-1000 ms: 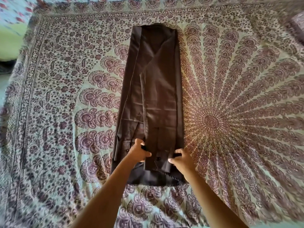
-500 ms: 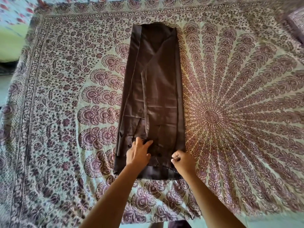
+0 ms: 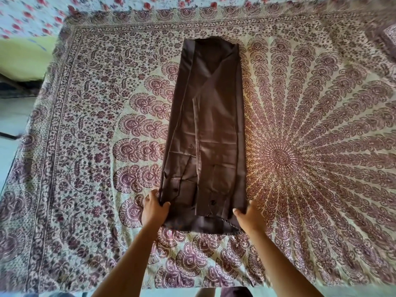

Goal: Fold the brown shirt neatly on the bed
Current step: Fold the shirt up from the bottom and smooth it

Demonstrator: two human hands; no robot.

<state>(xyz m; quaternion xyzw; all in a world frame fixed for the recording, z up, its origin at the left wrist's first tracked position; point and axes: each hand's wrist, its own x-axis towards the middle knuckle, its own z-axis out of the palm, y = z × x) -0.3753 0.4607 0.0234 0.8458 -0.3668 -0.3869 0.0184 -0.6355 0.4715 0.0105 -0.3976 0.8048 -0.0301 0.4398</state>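
The brown shirt lies flat on the bed as a long narrow strip, its sides folded inward, the near end toward me. My left hand holds the near left corner, thumb on top of the cloth and fingers at its edge. At the near right corner my right hand does the same, thumb over the fabric. Both hands sit at the strip's outer edges, with the shirt's near hem between them.
The bed carries a patterned mandala bedspread in maroon and cream. A floral sheet and a green surface lie at the far left. The bed's left edge drops to a pale floor.
Both hands moved apart from the middle of the near end to its outer corners. The view shifted so the shirt sits lower in frame.
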